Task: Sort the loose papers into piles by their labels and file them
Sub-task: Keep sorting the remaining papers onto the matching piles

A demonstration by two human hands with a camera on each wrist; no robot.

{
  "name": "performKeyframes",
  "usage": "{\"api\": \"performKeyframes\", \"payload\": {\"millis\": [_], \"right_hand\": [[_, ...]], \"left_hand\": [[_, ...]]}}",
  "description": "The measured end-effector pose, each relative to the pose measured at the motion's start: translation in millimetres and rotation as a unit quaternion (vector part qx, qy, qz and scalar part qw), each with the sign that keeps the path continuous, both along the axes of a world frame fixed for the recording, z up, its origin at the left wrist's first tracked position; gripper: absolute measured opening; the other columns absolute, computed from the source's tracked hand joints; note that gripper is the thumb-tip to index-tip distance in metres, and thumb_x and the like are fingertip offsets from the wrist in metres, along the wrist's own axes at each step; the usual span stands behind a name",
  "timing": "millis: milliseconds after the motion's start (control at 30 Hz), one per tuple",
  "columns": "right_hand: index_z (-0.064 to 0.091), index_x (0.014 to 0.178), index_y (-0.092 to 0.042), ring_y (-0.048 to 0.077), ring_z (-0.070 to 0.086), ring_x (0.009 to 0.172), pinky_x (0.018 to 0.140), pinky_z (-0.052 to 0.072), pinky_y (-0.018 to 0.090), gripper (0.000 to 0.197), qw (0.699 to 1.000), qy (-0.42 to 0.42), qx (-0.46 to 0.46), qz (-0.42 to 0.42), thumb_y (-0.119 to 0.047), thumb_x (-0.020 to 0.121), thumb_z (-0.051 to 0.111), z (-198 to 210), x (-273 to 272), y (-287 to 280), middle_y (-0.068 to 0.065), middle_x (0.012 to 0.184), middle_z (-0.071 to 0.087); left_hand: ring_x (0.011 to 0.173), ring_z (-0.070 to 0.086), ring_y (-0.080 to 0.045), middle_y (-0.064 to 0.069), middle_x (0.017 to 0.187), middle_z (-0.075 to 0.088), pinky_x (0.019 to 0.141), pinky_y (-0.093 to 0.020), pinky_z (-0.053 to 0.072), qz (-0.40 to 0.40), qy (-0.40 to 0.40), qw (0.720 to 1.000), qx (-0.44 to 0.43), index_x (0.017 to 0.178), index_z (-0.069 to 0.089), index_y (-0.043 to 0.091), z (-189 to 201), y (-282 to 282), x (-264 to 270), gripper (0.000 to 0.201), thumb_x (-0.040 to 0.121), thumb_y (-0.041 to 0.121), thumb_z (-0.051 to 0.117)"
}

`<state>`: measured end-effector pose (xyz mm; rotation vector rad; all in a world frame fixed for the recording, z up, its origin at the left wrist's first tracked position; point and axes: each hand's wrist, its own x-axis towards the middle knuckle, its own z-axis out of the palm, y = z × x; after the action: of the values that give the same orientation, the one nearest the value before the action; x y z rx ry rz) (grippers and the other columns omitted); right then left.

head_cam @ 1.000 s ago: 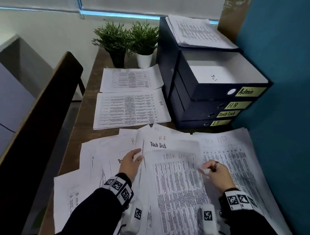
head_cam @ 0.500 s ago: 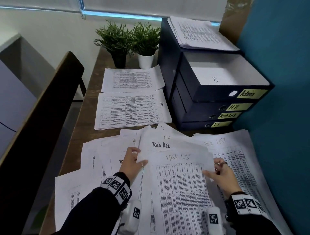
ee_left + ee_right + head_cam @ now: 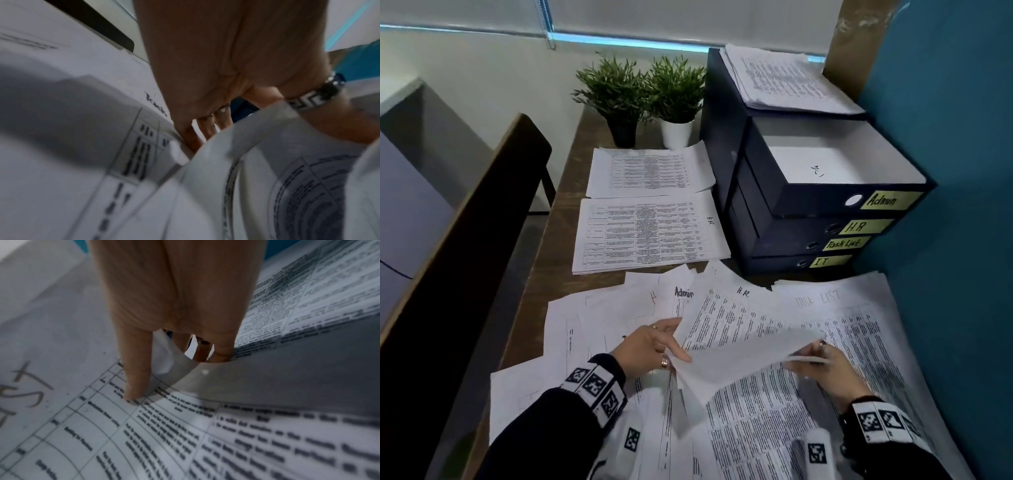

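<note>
Loose printed papers (image 3: 613, 322) cover the near desk; labels "Admin" (image 3: 683, 293) and "H.R." (image 3: 743, 292) show on two of them. Both hands hold one sheet (image 3: 736, 358) lifted and curved over the heap, blank side up. My left hand (image 3: 675, 342) pinches its left edge, thumb on top. My right hand (image 3: 812, 356) pinches its right edge; in the right wrist view the sheet's edge (image 3: 174, 368) curls between the fingers (image 3: 135, 369). A "TASK LIST" pile (image 3: 859, 318) lies under the right hand. The left wrist view shows the left hand's fingers (image 3: 191, 138) tucked under the curled sheet (image 3: 257, 154).
Two sorted piles lie further back, one marked H.R. (image 3: 650, 236) and one behind it (image 3: 650, 171). A dark drawer unit (image 3: 726, 137) stands at the right, labelled Admin, H.R, Task List, IT; the Admin drawer (image 3: 887, 200) is pulled out. Papers (image 3: 787, 78) lie on top. Two potted plants (image 3: 640, 92), a chair back (image 3: 465, 246) left, teal wall right.
The Task List sheet that lay flat between my hands is now lifted and turned over, gripped at both edges. Beneath it an H.R. sheet and an Admin sheet have come into view.
</note>
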<state>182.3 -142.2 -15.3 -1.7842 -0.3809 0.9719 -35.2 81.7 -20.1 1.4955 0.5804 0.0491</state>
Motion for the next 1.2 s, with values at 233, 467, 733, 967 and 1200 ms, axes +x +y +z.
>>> {"api": "performKeyframes", "payload": {"millis": [233, 467, 733, 967, 1200], "right_hand": [[0.054, 0.081, 0.006, 0.022, 0.06, 0.084, 0.071, 0.047, 0.025, 0.013, 1.0, 0.003, 0.007, -0.01, 0.007, 0.075, 0.066, 10, -7, 5, 0.01, 0.084, 0.065], [0.06, 0.093, -0.013, 0.017, 0.062, 0.092, 0.07, 0.043, 0.02, 0.022, 0.995, -0.06, -0.078, -0.009, -0.018, 0.076, 0.072, 2, -3, 12, 0.0, 0.089, 0.067], [0.06, 0.11, -0.001, 0.023, 0.061, 0.088, 0.085, 0.047, 0.031, 0.035, 0.98, -0.115, -0.155, -0.039, -0.011, 0.079, 0.071, -17, 5, 21, 0.006, 0.09, 0.067], [0.058, 0.111, -0.002, 0.025, 0.058, 0.088, 0.078, 0.044, 0.028, 0.035, 0.972, -0.146, -0.171, -0.072, -0.011, 0.08, 0.07, -13, 10, 22, 0.012, 0.096, 0.066], [0.053, 0.124, -0.003, 0.029, 0.058, 0.108, 0.099, 0.044, 0.04, 0.06, 0.959, -0.164, -0.22, -0.074, -0.026, 0.074, 0.076, -32, 11, 24, 0.013, 0.115, 0.065]], "left_hand": [[0.104, 0.06, -0.006, 0.009, 0.111, 0.066, 0.099, -0.027, 0.044, -0.039, 0.071, 0.996, -0.035, 0.106, 0.064, 0.031, 11, -7, 9, 0.067, 0.051, 0.067, 0.075], [0.125, 0.04, -0.009, 0.007, 0.132, 0.043, 0.106, -0.018, 0.025, 0.062, 0.119, 0.99, 0.047, 0.136, 0.044, 0.011, 3, -23, 29, 0.072, 0.084, 0.061, 0.043], [0.103, 0.053, -0.02, -0.004, 0.116, 0.054, 0.099, -0.035, 0.042, 0.295, 0.154, 0.937, 0.104, 0.126, 0.045, 0.017, -15, -2, 25, 0.041, 0.089, 0.001, 0.051], [0.064, 0.054, -0.013, 0.003, 0.075, 0.064, 0.063, -0.024, 0.045, 0.284, 0.079, 0.954, 0.059, 0.069, 0.068, 0.021, -2, -8, 18, 0.021, 0.082, 0.005, 0.066], [0.069, 0.057, 0.003, 0.021, 0.077, 0.066, 0.09, -0.026, 0.049, 0.15, 0.109, 0.978, 0.1, 0.067, 0.071, 0.038, -8, -24, 20, 0.027, 0.083, 0.017, 0.067]]}}
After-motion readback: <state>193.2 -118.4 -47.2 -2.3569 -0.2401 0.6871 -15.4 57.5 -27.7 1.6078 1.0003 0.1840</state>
